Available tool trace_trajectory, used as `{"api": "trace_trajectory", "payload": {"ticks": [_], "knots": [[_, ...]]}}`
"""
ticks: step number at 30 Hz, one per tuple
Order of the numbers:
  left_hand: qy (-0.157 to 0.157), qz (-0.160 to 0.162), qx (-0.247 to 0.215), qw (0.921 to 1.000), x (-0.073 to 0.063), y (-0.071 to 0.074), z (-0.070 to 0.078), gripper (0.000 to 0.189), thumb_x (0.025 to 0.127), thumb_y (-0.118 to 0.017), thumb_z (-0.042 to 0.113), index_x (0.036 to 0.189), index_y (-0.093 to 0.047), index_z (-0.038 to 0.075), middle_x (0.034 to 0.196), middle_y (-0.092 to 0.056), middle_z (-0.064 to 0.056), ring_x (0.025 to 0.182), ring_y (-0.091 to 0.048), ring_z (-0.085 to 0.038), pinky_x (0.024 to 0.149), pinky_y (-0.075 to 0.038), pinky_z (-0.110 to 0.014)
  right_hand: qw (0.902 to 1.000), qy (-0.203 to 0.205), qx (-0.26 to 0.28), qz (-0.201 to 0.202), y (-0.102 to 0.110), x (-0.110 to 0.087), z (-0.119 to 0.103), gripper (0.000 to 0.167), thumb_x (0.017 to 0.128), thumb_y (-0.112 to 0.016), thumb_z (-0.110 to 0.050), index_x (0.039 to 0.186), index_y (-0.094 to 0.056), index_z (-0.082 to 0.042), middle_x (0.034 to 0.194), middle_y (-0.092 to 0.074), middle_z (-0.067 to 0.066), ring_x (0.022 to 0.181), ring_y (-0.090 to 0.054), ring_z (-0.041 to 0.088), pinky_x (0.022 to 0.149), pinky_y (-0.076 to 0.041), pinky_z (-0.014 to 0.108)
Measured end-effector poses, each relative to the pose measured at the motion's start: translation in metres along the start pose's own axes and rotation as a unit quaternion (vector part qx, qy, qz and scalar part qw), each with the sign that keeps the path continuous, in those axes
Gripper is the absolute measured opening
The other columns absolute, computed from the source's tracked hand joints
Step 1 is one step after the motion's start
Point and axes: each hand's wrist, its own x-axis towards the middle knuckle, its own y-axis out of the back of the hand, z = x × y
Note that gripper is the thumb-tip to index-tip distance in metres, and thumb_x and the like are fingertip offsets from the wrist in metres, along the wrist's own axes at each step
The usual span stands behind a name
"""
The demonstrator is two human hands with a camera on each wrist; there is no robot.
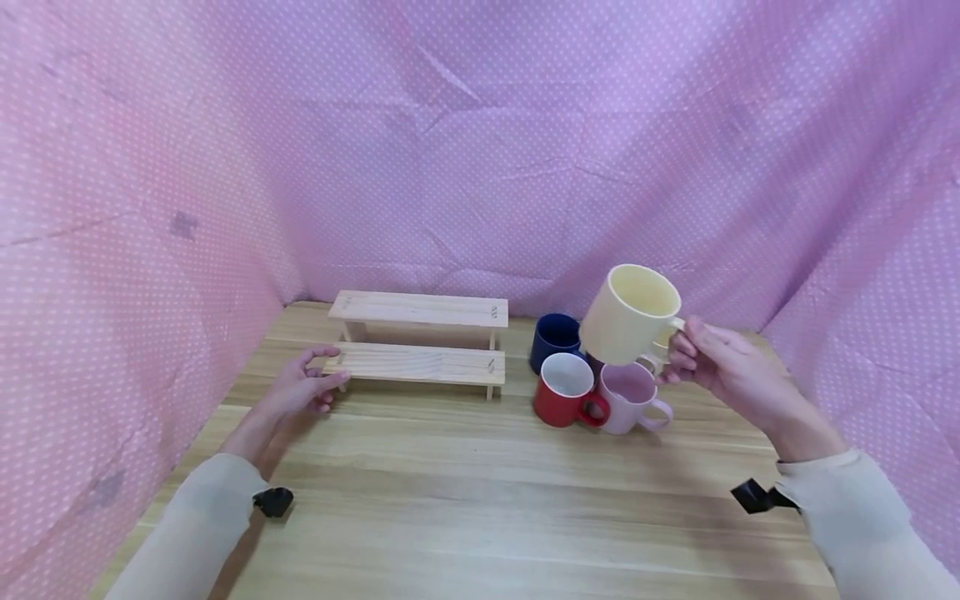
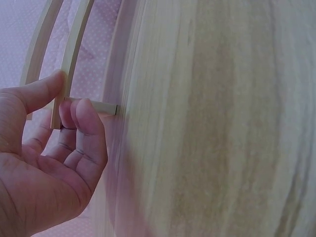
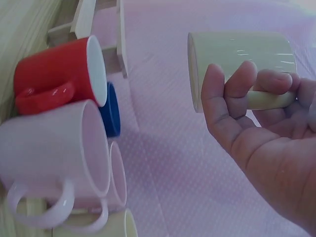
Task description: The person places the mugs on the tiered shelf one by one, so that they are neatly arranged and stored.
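My right hand [image 1: 723, 367] grips a pale yellow mug [image 1: 617, 329] by its handle, holding it up above a group of mugs with its mouth tilted upward. In the right wrist view the fingers curl round that handle beside the mug's wall [image 3: 237, 49]. At the left, my left hand [image 1: 296, 390] pinches the left end of the lower board of a two-tier wooden rack [image 1: 420, 363]. The left wrist view has the thumb on top of the board [image 2: 74, 47] and curled fingers beneath it, close to a leg [image 2: 104, 107].
Below the raised mug stand a red mug [image 1: 557, 407], a pink mug [image 1: 619, 412] and a dark blue mug [image 1: 542, 354]. Another pink mug [image 3: 117, 177] and a second yellow mug [image 3: 91, 226] stand behind. Pink dotted cloth [image 1: 450, 183] hangs round the wooden table [image 1: 450, 500].
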Motion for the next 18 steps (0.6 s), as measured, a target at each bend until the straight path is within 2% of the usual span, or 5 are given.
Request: {"api": "trace_trajectory", "payload": {"ticks": [6,11,18], "knots": [[-0.001,0.003,-0.009,1.0,-0.001,-0.001,-0.001,0.072,0.093,-0.077,0.025,0.15,-0.035,0.009,0.095,-0.067,-0.017,0.066,-0.058,-0.013,0.058,-0.059,-0.027,0.999,-0.024,-0.034,0.019,-0.019,0.029,-0.001,0.038,0.114,-0.026,-0.028,0.088,-0.042,-0.004,0.081,-0.035,0.009,0.078,-0.051,0.022,0.077,-0.054,0.031],[-0.002,-0.003,-0.012,0.9999,-0.002,-0.001,-0.001,0.072,0.094,-0.076,0.025,0.15,-0.034,0.009,0.094,-0.067,-0.015,0.066,-0.058,-0.013,0.057,-0.058,-0.027,0.9976,-0.031,-0.047,0.04,-0.035,0.049,-0.004,0.038,0.113,-0.032,-0.033,0.091,-0.043,-0.004,0.08,-0.033,0.009,0.075,-0.046,0.023,0.075,-0.053,0.028],[0.0,-0.001,-0.011,0.9999,-0.004,-0.002,0.003,0.073,0.094,-0.076,0.026,0.151,-0.034,0.009,0.093,-0.067,-0.014,0.067,-0.058,-0.013,0.057,-0.058,-0.027,0.9968,-0.055,-0.016,0.057,-0.059,0.078,-0.01,0.039,0.11,-0.039,-0.042,0.093,-0.042,-0.007,0.08,-0.03,0.006,0.07,-0.041,0.02,0.081,-0.059,0.035]]}}
